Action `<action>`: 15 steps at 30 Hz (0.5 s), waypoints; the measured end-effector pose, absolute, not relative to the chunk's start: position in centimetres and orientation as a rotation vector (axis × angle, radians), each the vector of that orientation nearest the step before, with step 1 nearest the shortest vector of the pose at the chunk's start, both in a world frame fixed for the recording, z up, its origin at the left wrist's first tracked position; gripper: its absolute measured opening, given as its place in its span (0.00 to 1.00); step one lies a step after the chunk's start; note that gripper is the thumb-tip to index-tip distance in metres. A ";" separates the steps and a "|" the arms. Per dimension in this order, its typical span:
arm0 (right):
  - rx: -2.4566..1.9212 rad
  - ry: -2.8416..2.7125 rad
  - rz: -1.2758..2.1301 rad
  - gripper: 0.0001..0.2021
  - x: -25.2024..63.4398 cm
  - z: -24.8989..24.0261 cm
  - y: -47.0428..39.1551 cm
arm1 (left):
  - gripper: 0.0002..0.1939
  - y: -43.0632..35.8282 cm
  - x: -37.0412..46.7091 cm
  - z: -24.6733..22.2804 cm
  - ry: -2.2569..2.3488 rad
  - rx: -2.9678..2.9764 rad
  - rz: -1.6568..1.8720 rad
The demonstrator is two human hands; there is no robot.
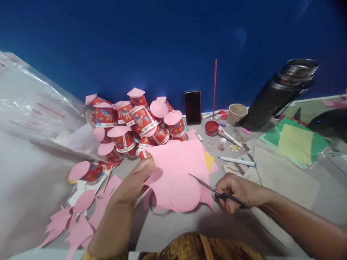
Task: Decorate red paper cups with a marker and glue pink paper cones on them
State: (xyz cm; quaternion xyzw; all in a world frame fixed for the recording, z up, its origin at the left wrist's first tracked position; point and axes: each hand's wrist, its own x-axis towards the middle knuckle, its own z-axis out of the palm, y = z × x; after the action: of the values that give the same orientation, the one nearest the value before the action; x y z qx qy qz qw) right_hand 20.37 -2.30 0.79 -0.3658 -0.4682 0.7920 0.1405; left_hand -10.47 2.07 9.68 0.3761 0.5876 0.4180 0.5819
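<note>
My left hand (141, 177) grips the left edge of a pink paper sheet (179, 159), thumb and fingers closed on it. A pink paper disc (185, 193) lies against the sheet's lower part, its outline close to the sheet's curved lower edge. In my right hand (235, 191) is a pair of scissors (203, 184) with black handles. Their blades point left over the sheet, beside the disc's upper right. Whether the blades bite into the paper I cannot tell. Cut-away curves mark the sheet's lower edge.
Red paper cups (143, 119) with pink paper tops are heaped behind the sheet. Pink scraps (81, 231) lie at left, beside a clear plastic bag (40, 112). Along the back stand a phone (192, 107), a paper cup (236, 114) and a black flask (276, 94). A marker (238, 161) lies at right.
</note>
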 end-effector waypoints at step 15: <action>-1.083 -1.270 2.092 0.25 19.9 0.3 -2.7 | 0.32 -3.4 -5.9 4.9 1.496 0.757 1.033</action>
State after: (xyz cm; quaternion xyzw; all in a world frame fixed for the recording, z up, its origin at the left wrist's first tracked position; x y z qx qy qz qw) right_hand 19.87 -2.65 0.28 -0.3937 -0.4617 0.7607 0.2308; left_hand -5.91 -3.42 4.90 0.3202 0.6330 0.4368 0.5531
